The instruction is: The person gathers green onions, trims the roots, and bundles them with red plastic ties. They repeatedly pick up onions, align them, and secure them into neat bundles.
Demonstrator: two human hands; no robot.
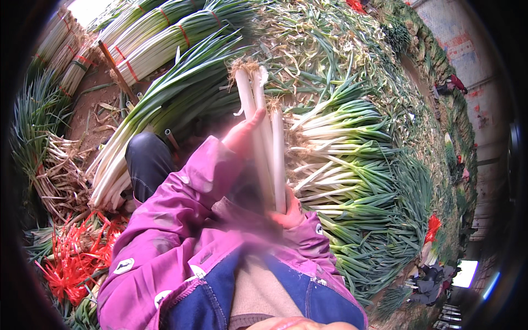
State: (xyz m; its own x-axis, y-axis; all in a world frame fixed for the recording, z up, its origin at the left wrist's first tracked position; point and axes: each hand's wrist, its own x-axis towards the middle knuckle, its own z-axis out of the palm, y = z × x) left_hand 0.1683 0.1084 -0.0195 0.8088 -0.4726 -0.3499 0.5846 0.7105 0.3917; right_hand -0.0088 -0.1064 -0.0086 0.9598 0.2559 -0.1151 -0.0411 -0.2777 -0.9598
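Several long white green onion stalks (264, 152) stand between my hands, roots pointing away from me. My left hand (243, 134) is wrapped around them at mid-length. Lower down, my right hand (291, 210) grips the stalks near my chest. Their lower ends are hidden by my hand and blurred. To the right lies a row of loose green onions (342, 165), roots towards me. Long green onions (136, 132) rest on the left beside my knee.
Bundles of green onions tied with red bands (152, 57) lie at the upper left. Red plastic ties (74, 260) are heaped at the lower left. A rusty metal bar (115, 70) sticks up by the bundles. Leaf scraps (297, 37) cover the ground ahead. Other people (431, 284) are far right.
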